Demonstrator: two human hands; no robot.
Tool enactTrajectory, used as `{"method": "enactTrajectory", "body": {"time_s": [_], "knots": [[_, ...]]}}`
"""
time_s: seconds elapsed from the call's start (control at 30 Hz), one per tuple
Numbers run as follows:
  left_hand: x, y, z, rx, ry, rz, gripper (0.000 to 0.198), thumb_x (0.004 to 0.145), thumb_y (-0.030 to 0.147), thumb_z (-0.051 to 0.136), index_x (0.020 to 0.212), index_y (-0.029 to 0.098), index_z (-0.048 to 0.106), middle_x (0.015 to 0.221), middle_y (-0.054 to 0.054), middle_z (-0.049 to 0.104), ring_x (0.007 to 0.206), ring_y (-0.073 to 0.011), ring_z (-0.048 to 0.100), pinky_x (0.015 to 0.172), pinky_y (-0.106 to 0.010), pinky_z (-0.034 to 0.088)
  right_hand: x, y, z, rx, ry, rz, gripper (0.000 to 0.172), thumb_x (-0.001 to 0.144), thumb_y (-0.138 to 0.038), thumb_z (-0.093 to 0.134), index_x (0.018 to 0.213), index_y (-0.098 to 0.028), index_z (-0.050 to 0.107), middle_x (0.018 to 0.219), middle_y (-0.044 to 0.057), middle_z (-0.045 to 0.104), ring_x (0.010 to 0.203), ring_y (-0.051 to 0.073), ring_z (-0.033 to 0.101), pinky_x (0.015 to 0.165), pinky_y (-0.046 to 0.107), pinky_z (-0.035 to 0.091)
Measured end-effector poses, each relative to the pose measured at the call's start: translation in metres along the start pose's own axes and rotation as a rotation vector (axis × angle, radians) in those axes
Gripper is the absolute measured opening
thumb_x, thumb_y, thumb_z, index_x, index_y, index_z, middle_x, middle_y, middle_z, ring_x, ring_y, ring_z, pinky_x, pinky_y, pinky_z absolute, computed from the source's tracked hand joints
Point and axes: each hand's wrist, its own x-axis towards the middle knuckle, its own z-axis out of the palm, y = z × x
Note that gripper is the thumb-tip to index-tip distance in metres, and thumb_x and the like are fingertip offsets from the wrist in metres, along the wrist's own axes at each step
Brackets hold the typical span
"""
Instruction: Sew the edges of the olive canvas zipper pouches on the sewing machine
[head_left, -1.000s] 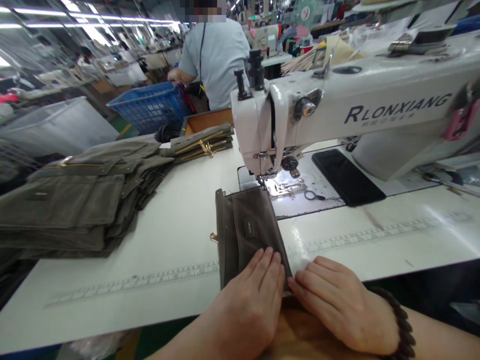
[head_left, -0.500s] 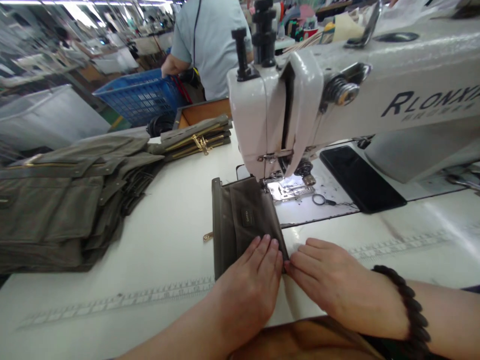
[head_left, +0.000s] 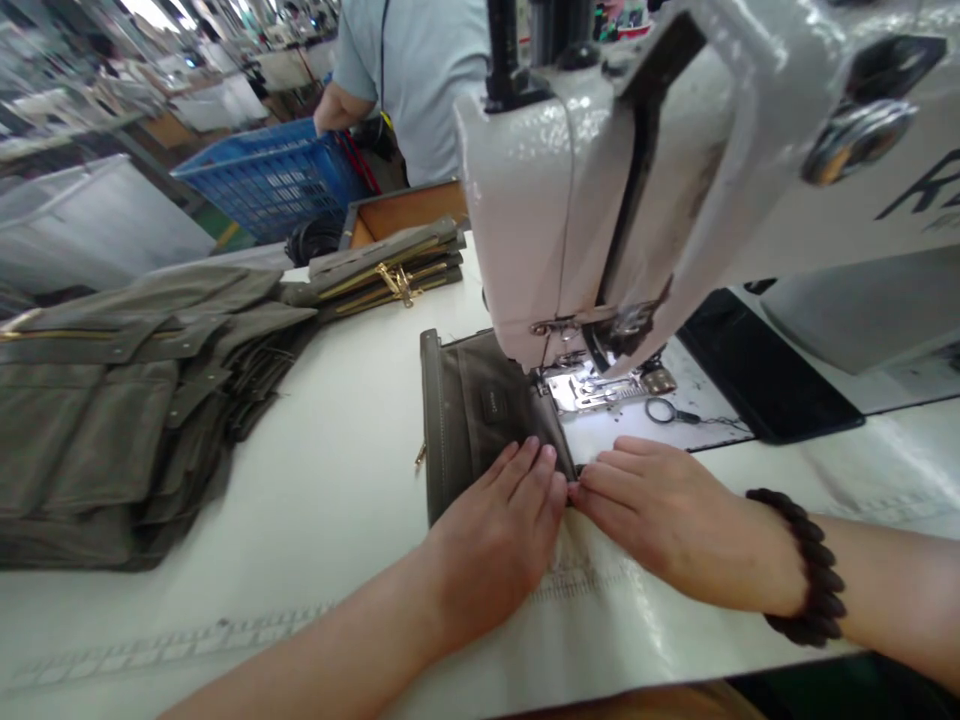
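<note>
An olive-grey fabric pouch piece (head_left: 472, 415) with a small label and a zipper lies flat on the white table (head_left: 345, 470), its far end under the head of a white sewing machine (head_left: 600, 180). My left hand (head_left: 499, 530) lies flat on the near end of the piece, fingers stretched out. My right hand (head_left: 667, 520), with a dark bead bracelet on the wrist, presses its fingertips on the piece's near right corner, just before the lit needle plate (head_left: 600, 390).
A pile of olive fabric pieces (head_left: 127, 400) fills the left of the table, and a smaller stack with gold zippers (head_left: 390, 270) lies behind. A black phone (head_left: 757, 370) and small snips (head_left: 667, 410) lie on the machine bed. A person in a light shirt (head_left: 420, 70) stands by a blue basket (head_left: 277, 180).
Both hands have pushed the fabric piece away from me, further under the machine head. My view has moved closer to the machine.
</note>
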Motion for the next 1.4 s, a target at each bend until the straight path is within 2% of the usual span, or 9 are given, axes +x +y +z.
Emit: {"method": "enactTrajectory", "body": {"time_s": [0.13,0.3,0.47,0.6,0.77,0.93,1.13,1.27,1.4], "knots": [[0.002,-0.01,0.004,-0.026,0.042,0.04,0.036,0.083,0.005,0.026,0.095,0.0,0.059,0.099,-0.018,0.063,0.099,-0.0285,0.057,0.084,-0.041,0.049,0.001,0.008,0.005,0.008,0.047,0.015,0.027,0.085,-0.01,0.037,0.065,-0.013,0.056,0.062,0.003,0.048,0.057,0.014,0.037,0.055,0.031,0.024],[0.004,-0.018,0.008,0.028,0.039,0.036,0.036,0.082,0.005,0.026,0.094,0.001,0.059,0.1,-0.017,0.062,0.099,-0.0271,0.057,0.085,-0.038,0.049,0.008,0.017,0.008,0.013,0.069,0.056,0.034,0.088,-0.012,0.032,0.063,-0.013,0.054,0.061,0.003,0.046,0.056,0.014,0.035,0.054,0.03,0.024],[0.007,-0.031,0.012,0.091,-0.022,0.061,0.032,0.082,0.008,0.031,0.098,0.002,0.058,0.105,-0.015,0.061,0.103,-0.0252,0.055,0.09,-0.036,0.045,0.012,0.023,0.011,-0.032,0.041,0.111,0.034,0.089,-0.014,0.029,0.068,-0.013,0.055,0.065,0.003,0.048,0.058,0.014,0.038,0.053,0.03,0.025],[0.01,-0.041,0.014,0.125,-0.07,0.083,0.032,0.081,0.007,0.033,0.101,0.002,0.057,0.107,-0.016,0.06,0.103,-0.0234,0.055,0.092,-0.034,0.043,0.009,0.025,0.017,-0.05,0.002,0.162,0.026,0.089,-0.015,0.033,0.077,-0.013,0.056,0.068,0.003,0.048,0.059,0.014,0.039,0.052,0.03,0.026],[0.017,-0.051,0.013,0.152,-0.117,0.075,0.032,0.082,0.008,0.033,0.102,0.003,0.058,0.108,-0.014,0.06,0.101,-0.0207,0.055,0.089,-0.03,0.044,0.005,0.026,0.024,-0.052,0.028,0.17,0.021,0.088,-0.015,0.035,0.088,-0.011,0.056,0.072,0.004,0.05,0.061,0.015,0.042,0.053,0.03,0.029],[0.024,-0.058,0.012,0.2,-0.151,0.074,0.034,0.081,0.006,0.032,0.103,0.001,0.058,0.107,-0.015,0.06,0.102,-0.0216,0.054,0.088,-0.031,0.044,0.007,0.025,0.022,-0.038,0.045,0.182,0.025,0.088,-0.015,0.033,0.08,-0.012,0.057,0.07,0.003,0.05,0.058,0.014,0.042,0.053,0.029,0.029],[0.031,-0.063,0.014,0.301,-0.099,0.099,0.034,0.081,0.003,0.03,0.097,0.003,0.06,0.095,-0.012,0.064,0.092,-0.0182,0.057,0.088,-0.029,0.042,0.01,0.024,0.017,-0.065,0.073,0.181,0.029,0.087,-0.012,0.031,0.079,-0.012,0.059,0.068,0.004,0.052,0.057,0.014,0.042,0.052,0.028,0.028],[0.036,-0.066,0.015,0.302,-0.065,0.092,0.029,0.08,0.004,0.034,0.089,0.004,0.062,0.085,-0.011,0.066,0.08,-0.0165,0.06,0.082,-0.025,0.045,0.01,0.024,0.016,-0.066,0.078,0.186,0.026,0.083,-0.009,0.034,0.078,-0.012,0.06,0.068,0.004,0.052,0.056,0.013,0.042,0.051,0.027,0.027],[0.037,-0.067,0.015,0.275,-0.083,0.064,0.026,0.08,0.006,0.038,0.091,0.004,0.061,0.087,-0.01,0.065,0.082,-0.0171,0.059,0.08,-0.025,0.045,0.01,0.023,0.015,-0.081,0.072,0.18,0.025,0.081,-0.008,0.036,0.078,-0.013,0.06,0.068,0.004,0.052,0.056,0.013,0.041,0.05,0.028,0.026]]}}
